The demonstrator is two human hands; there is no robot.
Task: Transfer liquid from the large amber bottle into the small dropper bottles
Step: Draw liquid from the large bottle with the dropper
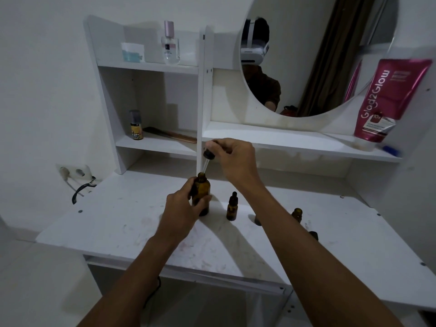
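Observation:
The large amber bottle [202,192] stands uncapped on the white desk [118,223], with my left hand [182,212] wrapped around its body. My right hand [236,161] pinches the black bulb of a dropper [208,156] above it, and the glass tube slants down with its tip at the bottle's mouth. To the right stands a small amber dropper bottle [232,207] with its black cap on. Further right an open small amber bottle [296,214] shows beside my right forearm. Another dark bottle [313,235] is mostly hidden behind that forearm.
Shelves rise behind the desk, with a spray can [136,125] and a comb [172,135] on the lower left one. A pink tube [389,100] leans at the right by a round mirror [313,55]. A wall socket with a cable [75,173] sits at the left.

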